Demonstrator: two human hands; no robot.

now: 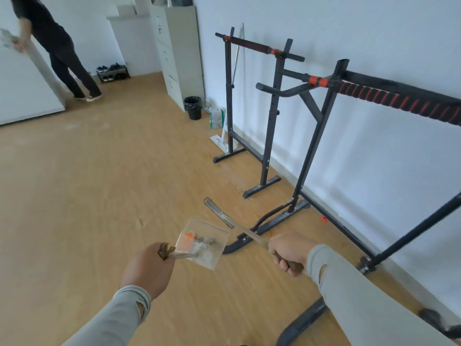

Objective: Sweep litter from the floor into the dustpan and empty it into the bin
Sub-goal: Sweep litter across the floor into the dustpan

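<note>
My left hand point(149, 267) is closed on the handle of a clear plastic dustpan point(202, 242), held above the wooden floor. Orange and grey litter point(197, 239) lies inside the pan. My right hand point(287, 253) grips the brown handle of a broom whose thin shaft runs up-left to a narrow dark head point(218, 212) just above or on the floor. A black bin point(193, 107) with a liner stands far ahead against the wall, beside a grey cabinet.
Black and red exercise racks point(274, 116) line the right wall, their feet reaching onto the floor near the broom. A small red bit point(323, 219) lies under one. Another person point(57, 46) stands far left by a white board. Bags point(217, 117) sit next to the bin.
</note>
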